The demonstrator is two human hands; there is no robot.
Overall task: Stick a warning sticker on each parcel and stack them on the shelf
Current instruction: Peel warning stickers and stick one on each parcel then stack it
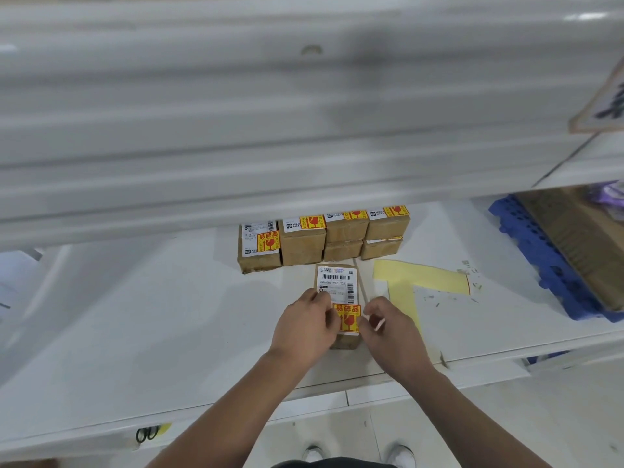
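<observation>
A small brown parcel (337,285) with a white shipping label lies on the white shelf (169,315), near its front edge. A yellow and red warning sticker (347,317) sits on the parcel's near end. My left hand (305,327) rests on the parcel's left side, fingers touching the sticker's left edge. At the sticker's right edge, my right hand (388,327) pinches a thin white strip. Behind stand several stickered brown parcels (304,243), some stacked two high.
A yellow backing sheet (422,278) with cut-out gaps lies right of the parcel. At the far right a blue plastic pallet (547,261) carries a large cardboard box (580,244). An upper shelf (270,130) overhangs the back. Black scissors (147,433) hang at the front edge.
</observation>
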